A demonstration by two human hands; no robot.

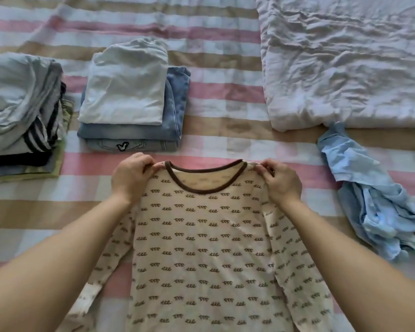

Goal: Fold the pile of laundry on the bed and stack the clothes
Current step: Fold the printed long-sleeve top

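The top (209,238) lay flat on the bed (225,97), just below the stack (132,101). The left hand (130,178) and right hand (279,180) pinched its shoulders beside the collar, probably to straighten it for folding.

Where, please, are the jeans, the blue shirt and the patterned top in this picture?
jeans (130,134), head view, on the front folded edge.
blue shirt (369,195), head view, on its crumpled middle.
patterned top (201,236), head view, on its chest.

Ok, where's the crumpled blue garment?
Head view, right side: the blue garment lies on the bedsheet, just below the white quilt, right of the patterned top.
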